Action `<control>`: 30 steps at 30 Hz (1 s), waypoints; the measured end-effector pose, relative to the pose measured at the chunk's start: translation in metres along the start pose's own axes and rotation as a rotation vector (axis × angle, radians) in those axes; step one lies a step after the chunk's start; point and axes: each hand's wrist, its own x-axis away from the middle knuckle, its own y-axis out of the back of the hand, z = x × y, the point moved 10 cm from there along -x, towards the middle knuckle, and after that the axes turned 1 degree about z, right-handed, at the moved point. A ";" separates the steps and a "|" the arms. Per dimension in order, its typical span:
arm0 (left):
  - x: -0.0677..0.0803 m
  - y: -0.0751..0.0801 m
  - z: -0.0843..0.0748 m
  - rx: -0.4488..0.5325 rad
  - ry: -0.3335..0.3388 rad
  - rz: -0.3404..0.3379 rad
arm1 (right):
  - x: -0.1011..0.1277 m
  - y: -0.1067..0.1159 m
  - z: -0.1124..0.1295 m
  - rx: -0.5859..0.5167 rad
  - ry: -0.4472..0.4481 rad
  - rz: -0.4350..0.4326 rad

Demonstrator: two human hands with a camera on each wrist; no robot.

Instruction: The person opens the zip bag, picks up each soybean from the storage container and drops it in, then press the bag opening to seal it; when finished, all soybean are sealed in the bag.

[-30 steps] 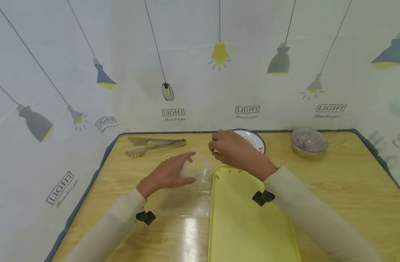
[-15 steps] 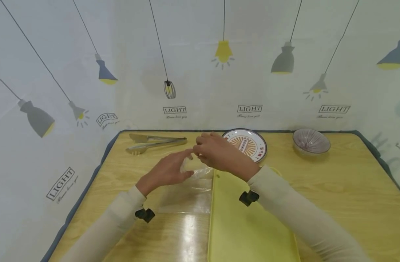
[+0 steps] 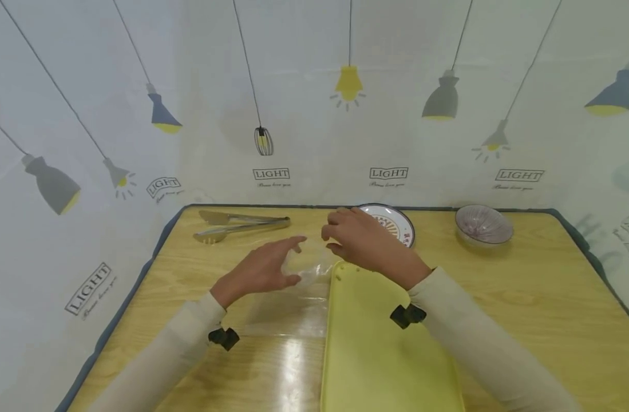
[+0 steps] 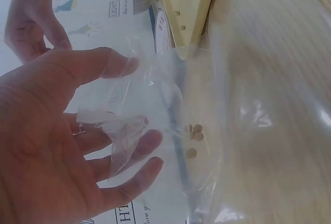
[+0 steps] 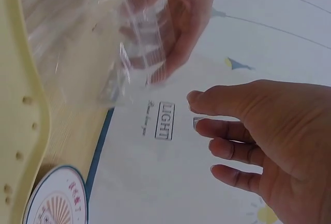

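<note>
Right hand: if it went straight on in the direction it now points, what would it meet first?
Most likely the left hand, just ahead in the head view, or the bag there. Depth is unclear, so it may pass over both.

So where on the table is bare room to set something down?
The widest bare patch of the wooden table lies right of the cream right sleeve, nearer than the purple-streaked bowl. Smaller ones: between bowl and round white plate; between cream left sleeve and yellow rectangular tray. Crowded: left hand, right hand, clear plastic bag, plate and tray's far end bunch mid-table.
</note>
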 end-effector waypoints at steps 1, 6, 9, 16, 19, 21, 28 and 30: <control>0.000 0.000 0.000 -0.005 0.004 0.002 | 0.004 0.001 -0.003 0.002 -0.006 -0.005; 0.000 -0.001 0.000 -0.033 -0.001 0.004 | 0.023 0.000 -0.018 0.015 -0.022 -0.042; 0.003 0.001 0.000 -0.039 0.000 0.001 | 0.037 -0.005 -0.029 0.006 -0.039 -0.050; 0.006 0.008 -0.002 -0.039 0.001 -0.016 | 0.077 -0.033 -0.069 -0.013 -0.120 0.014; 0.006 0.008 -0.002 -0.031 -0.005 -0.014 | 0.096 -0.046 -0.087 -0.023 -0.186 0.074; 0.006 0.008 -0.002 -0.029 -0.008 -0.013 | 0.109 -0.054 -0.096 -0.034 -0.223 0.107; 0.008 0.008 -0.002 -0.037 -0.009 -0.016 | 0.140 -0.070 -0.106 0.003 -0.234 0.158; 0.009 0.007 -0.003 -0.033 -0.009 -0.009 | 0.147 -0.073 -0.108 0.011 -0.234 0.157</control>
